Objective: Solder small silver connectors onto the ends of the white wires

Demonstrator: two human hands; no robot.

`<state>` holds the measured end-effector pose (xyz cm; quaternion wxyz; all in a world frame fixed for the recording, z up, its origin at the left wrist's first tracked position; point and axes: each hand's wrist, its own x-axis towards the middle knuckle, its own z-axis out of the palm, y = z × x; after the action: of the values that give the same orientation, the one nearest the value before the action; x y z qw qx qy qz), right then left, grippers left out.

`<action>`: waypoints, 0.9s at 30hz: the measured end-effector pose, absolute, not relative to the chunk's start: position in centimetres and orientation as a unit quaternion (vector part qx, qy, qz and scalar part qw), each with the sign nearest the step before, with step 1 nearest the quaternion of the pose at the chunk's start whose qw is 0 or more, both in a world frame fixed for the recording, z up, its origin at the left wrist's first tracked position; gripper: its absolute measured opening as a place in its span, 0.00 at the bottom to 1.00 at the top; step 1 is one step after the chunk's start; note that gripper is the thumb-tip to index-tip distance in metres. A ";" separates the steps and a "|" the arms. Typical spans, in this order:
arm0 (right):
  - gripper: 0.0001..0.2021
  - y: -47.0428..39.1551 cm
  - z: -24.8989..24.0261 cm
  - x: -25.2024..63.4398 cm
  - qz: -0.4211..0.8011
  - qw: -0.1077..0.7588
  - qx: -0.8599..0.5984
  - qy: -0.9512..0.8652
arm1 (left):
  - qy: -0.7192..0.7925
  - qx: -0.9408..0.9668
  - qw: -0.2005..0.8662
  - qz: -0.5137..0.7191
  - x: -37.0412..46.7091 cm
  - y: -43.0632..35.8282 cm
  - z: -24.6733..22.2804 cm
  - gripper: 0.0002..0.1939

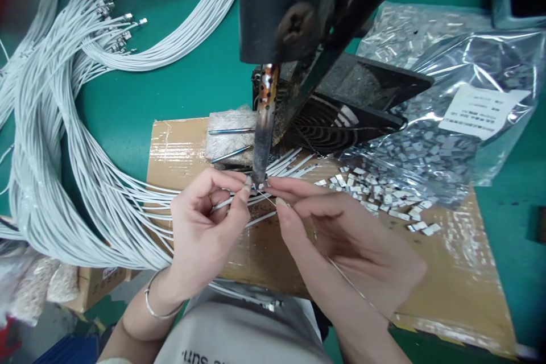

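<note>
Between thumb and fingertips, my left hand [213, 219] pinches the end of a white cable [222, 203] directly beneath a soldering iron's tip [261, 162]. My right hand [336, 233] is closed on a thin strand of solder wire [350, 283], which trails back over the palm towards the wrist. The wire's front end reaches the iron's tip, by the cable end. Fingertips cover most of the joint, so the small connector there is partly hidden. More white cable ends [285, 165] lie on the cardboard just behind my hands.
A cardboard sheet [447, 278] covers the green table. Loose metal connectors [384, 193] lie to the right, before a clear bag of connectors [443, 153]. A black fan-like unit [328, 125] stands behind the iron. Bundled white cables [38, 170] fill the left. A grey pad [230, 145] holds two metal rods.
</note>
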<state>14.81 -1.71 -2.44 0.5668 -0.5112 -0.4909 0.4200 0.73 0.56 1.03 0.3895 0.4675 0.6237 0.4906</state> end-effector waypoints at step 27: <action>0.12 -1.9 -3.0 15.0 0.426 0.561 -0.512 -0.491 | 0.617 0.455 0.407 0.496 0.8 0.3 0.6 0.08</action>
<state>14.98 -1.93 -2.97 0.5613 -0.5122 -0.4906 0.4265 0.81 0.33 0.64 0.4070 0.4552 0.6171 0.4963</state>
